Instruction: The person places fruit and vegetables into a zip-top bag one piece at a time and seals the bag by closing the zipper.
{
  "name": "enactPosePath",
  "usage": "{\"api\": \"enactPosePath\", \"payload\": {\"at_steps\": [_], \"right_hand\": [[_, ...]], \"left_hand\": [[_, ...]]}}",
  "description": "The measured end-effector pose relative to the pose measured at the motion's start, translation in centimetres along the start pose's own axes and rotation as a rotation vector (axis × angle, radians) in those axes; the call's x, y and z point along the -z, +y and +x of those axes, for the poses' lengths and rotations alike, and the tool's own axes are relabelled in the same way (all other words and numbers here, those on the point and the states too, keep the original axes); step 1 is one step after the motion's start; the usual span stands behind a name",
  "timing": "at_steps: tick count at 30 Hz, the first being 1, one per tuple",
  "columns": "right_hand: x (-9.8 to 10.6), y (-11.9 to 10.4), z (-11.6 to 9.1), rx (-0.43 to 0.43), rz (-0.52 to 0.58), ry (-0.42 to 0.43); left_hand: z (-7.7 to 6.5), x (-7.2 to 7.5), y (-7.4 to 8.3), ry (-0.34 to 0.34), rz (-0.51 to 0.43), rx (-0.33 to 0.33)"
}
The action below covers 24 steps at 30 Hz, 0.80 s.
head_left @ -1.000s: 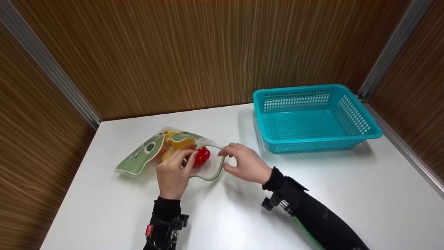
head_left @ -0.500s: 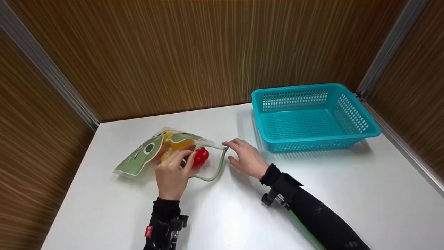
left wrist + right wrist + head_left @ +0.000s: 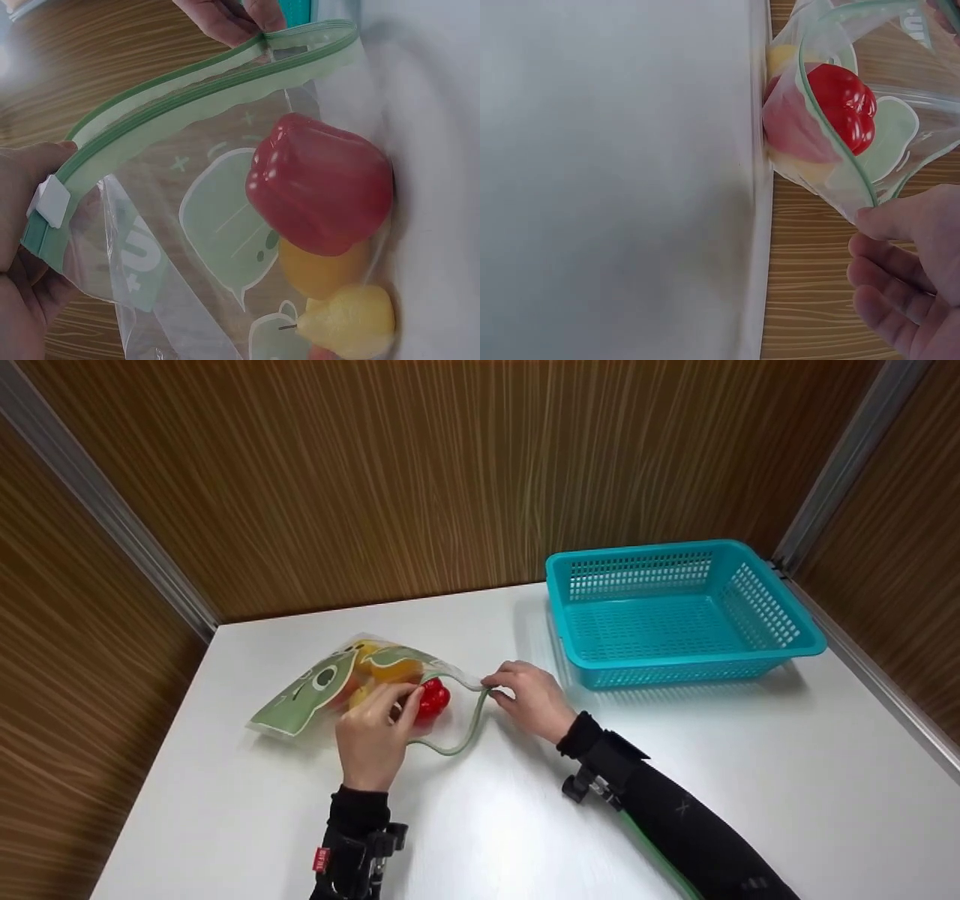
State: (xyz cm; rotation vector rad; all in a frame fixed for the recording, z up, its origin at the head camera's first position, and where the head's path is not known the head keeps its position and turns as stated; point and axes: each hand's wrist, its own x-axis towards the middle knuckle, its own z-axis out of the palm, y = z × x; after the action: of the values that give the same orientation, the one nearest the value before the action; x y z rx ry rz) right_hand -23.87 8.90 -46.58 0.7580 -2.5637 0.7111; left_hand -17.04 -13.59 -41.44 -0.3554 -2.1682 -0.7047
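A clear zip bag [image 3: 300, 706] with green print lies on its side, its mouth gaping toward the right. My left hand [image 3: 371, 739] pinches one end of the green zip strip [image 3: 187, 94], by the white slider [image 3: 49, 201]. At the other end of the mouth, my right hand [image 3: 536, 701] pinches the rim between thumb and fingers. A red bell pepper [image 3: 322, 184] sits inside near the opening. Behind it in the left wrist view are a round orange-yellow fruit [image 3: 322, 270] and a yellow pear [image 3: 352, 322]. Printing and my left hand partly cover the deeper contents.
A turquoise perforated basket [image 3: 690, 661] stands at the back right of the white table [image 3: 480, 840]. Wood-patterned panels [image 3: 420, 480] rise behind and at both sides.
My right hand came off the rim slightly, shifted to the right, then took the rim again between thumb and fingers. The left hand, bag and basket stayed nearly still.
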Motion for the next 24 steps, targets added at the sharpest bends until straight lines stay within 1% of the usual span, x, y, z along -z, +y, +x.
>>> {"api": "enactPosePath", "payload": {"at_steps": [7, 12, 17, 19, 20, 22, 24], "right_hand": [[0.3, 0.0, 0.1, 0.052, -0.052, 0.049], [1.6, -0.5, 0.3, 0.040, -0.059, 0.126], [3.4, -1.2, 0.3, -0.002, -0.059, 0.204], [4.0, -1.3, 0.3, -0.036, -0.056, 0.226], [4.3, -1.3, 0.3, -0.056, -0.054, 0.235], [4.8, -1.2, 0.4, -0.092, -0.053, 0.254], [5.2, -1.0, 0.4, -0.118, -0.051, 0.270]], "left_hand": [[0.0, 0.3, 0.0, -0.023, -0.005, 0.026], [0.1, 0.6, -0.1, -0.035, -0.030, 0.052], [0.3, 0.9, 0.1, -0.047, -0.065, 0.050], [0.3, 0.9, 0.2, -0.078, -0.076, 0.044], [0.3, 0.9, 0.2, -0.105, -0.082, 0.042], [0.2, 1.0, 0.3, -0.180, -0.089, 0.034], [0.0, 1.1, 0.5, -0.274, -0.083, 0.021]]}}
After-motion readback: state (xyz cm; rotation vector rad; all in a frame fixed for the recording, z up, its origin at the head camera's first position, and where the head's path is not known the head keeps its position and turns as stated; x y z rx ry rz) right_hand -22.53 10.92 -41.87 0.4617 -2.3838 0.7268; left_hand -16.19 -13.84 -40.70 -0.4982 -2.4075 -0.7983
